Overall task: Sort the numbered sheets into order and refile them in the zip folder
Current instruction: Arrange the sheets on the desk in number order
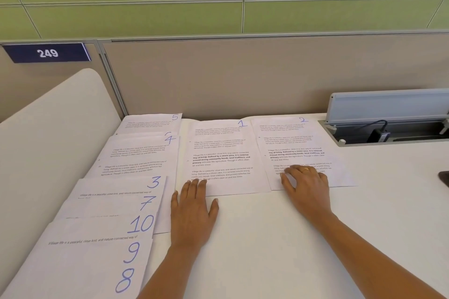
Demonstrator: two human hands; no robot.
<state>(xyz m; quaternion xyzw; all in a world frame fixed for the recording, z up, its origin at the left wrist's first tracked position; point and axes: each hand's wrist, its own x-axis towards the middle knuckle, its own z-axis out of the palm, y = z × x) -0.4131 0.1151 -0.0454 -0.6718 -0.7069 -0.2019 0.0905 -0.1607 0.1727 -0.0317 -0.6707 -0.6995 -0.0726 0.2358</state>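
Note:
White printed sheets with blue handwritten numbers lie on the white desk (267,238). Sheet 1 (222,150) lies at the middle, with sheet 2 (298,143) beside it on the right. My left hand (192,211) lies flat, its fingertips on the bottom left corner of sheet 1. My right hand (306,184) presses flat on the lower part of sheet 2. Along the left runs an overlapping column: sheet 5 (151,122), sheet 4 (138,155), sheet 3 (121,187), sheet 7 (109,206), sheet 10 (102,228), sheet 9 (90,257), sheet 8 (77,281). No zip folder is in view.
A beige partition (243,75) closes off the back of the desk. At the back right an open cable tray (388,128) with a raised grey lid holds a black plug. A dark object (444,177) shows at the right edge. A white curved panel (48,128) rises at the left.

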